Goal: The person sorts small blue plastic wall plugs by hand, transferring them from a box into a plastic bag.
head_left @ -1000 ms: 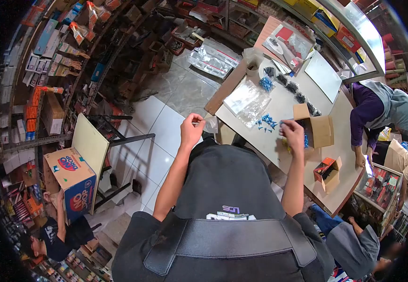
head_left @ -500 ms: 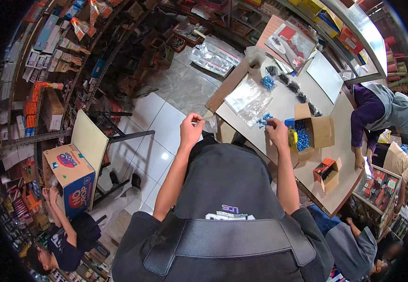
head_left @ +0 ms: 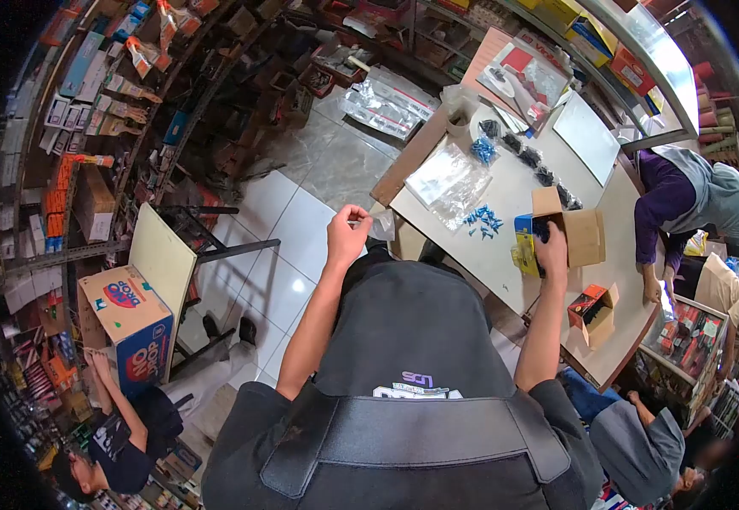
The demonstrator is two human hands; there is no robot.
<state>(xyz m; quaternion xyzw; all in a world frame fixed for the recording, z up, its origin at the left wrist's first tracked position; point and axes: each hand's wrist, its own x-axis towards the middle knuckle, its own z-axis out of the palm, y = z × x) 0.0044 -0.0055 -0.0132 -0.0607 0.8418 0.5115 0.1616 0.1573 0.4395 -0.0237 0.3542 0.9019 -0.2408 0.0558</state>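
Observation:
My left hand [head_left: 348,233] is closed in a pinch on a small clear plastic bag [head_left: 383,225], just off the table's near corner. My right hand [head_left: 550,250] reaches into an open cardboard box [head_left: 586,238] with blue and yellow printed sides. Its fingertips are down inside the box, so their grip is hidden. On the table beside the box lies a loose pile of small blue screw-like pieces [head_left: 483,223]. Behind the pile is a flat clear plastic bag [head_left: 463,189], near a filled bag of blue pieces [head_left: 483,150].
A row of black bagged pieces [head_left: 529,156] crosses the table [head_left: 514,285]. A smaller open red-black box [head_left: 592,314] stands near its right edge. Co-workers are at the right; another person handles a large carton [head_left: 136,327] at the left. Stocked shelves surround us.
My right hand has moved right, from the loose blue pieces into the open box. More blue pieces now show in the pile. My left hand stays in place with the small bag.

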